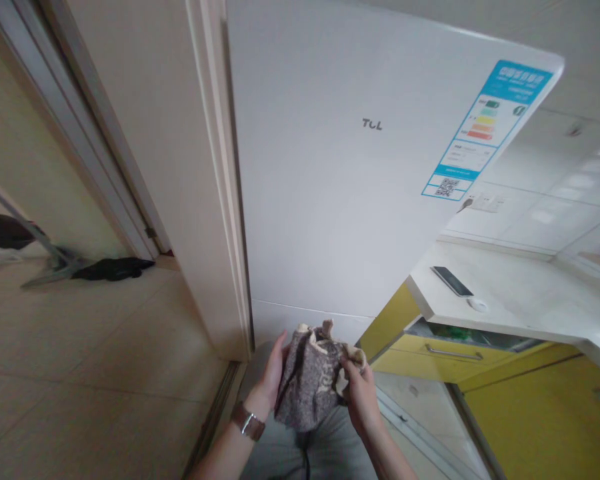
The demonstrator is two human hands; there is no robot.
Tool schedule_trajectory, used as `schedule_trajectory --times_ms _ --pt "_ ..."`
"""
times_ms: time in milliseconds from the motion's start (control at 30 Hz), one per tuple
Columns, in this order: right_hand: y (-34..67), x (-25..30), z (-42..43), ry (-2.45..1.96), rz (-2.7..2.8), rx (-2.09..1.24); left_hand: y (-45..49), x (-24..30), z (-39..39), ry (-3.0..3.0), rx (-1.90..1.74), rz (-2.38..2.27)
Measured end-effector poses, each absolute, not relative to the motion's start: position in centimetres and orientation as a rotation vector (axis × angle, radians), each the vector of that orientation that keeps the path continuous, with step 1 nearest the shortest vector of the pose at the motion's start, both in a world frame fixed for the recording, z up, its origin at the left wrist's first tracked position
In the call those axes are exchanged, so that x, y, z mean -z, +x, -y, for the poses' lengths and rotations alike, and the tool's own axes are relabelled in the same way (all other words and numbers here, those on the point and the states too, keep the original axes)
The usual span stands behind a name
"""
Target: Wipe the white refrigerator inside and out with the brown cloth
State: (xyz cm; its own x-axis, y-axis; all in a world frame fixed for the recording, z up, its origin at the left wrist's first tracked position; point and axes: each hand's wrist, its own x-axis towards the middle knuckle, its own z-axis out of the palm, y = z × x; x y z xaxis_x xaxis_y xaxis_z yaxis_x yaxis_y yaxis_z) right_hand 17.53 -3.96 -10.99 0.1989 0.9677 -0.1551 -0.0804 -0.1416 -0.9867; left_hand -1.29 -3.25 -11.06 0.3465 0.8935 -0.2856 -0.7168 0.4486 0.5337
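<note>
A crumpled grey-brown cloth [307,380] with a pale edge hangs between both my hands, low in the middle of the view. My left hand [273,373], with a brown-strapped watch on its wrist, cups the cloth's left side, fingers curled against it. My right hand [360,390] pinches the cloth's right edge. Right behind the cloth stands a white TCL fridge [340,200], its door shut.
A white countertop [520,293] at the right carries a dark phone [451,281] and a small white disc [478,305]. Yellow cabinets [540,413] sit below it, one drawer slightly open. A doorway at left shows tiled floor [80,360] and dark clothing [113,269].
</note>
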Motion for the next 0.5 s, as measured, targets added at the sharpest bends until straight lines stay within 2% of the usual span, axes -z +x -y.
schedule_trajectory --times_ms 167,367,500 --pt "17.7 11.2 3.5 -1.307 0.481 -1.312 -4.0 12.8 5.1 0.248 -0.998 -0.661" --pt "18.2 13.0 4.3 -1.141 0.474 -1.424 -2.9 14.0 6.3 0.291 -1.108 -0.923" --pt "20.7 16.0 4.6 -1.299 0.551 -1.172 -3.5 12.3 6.6 0.300 -1.157 -0.883"
